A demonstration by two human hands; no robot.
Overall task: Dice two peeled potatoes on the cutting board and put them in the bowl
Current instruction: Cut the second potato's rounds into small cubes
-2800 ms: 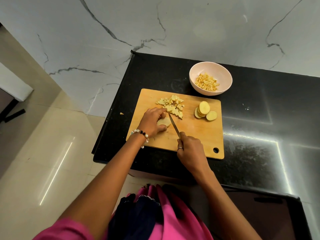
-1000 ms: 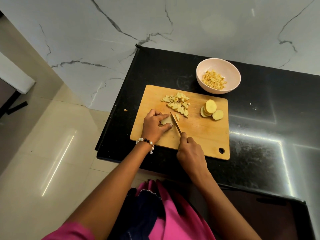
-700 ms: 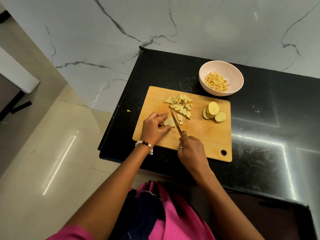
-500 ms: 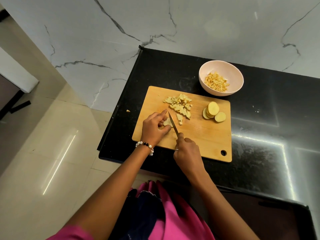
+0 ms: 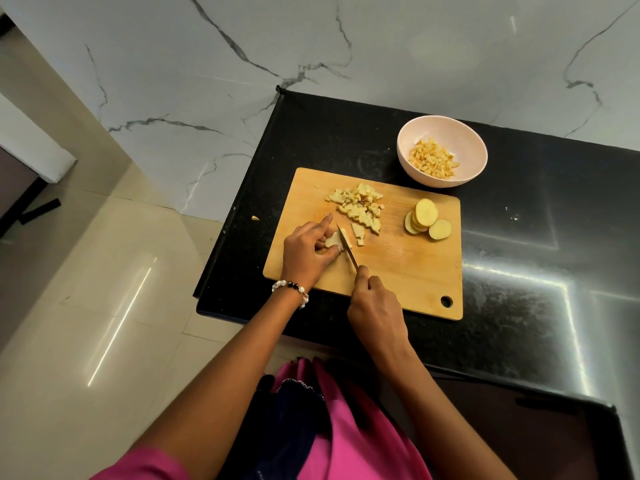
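Now L hand (image 5: pixel 309 251) pins pale potato slice (image 5: pixel 333 240), R hand (image 5: pixel 375 308) grips knife (image 5: pixel 347 250) cutting it.

One bowl (image 5: pixel 442 154), one board (image 5: pixel 408 268), one knife (image 5: pixel 347 249).

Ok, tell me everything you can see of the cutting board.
The cutting board is a light wooden rectangle with rounded corners and a round hole near its front right corner. It lies flat on the black counter, close to the counter's left edge, with the pink bowl just behind it. On it sit a heap of dice, a stack of slices and the piece being cut. The left hand holds that piece down; the right hand grips the knife over the board.
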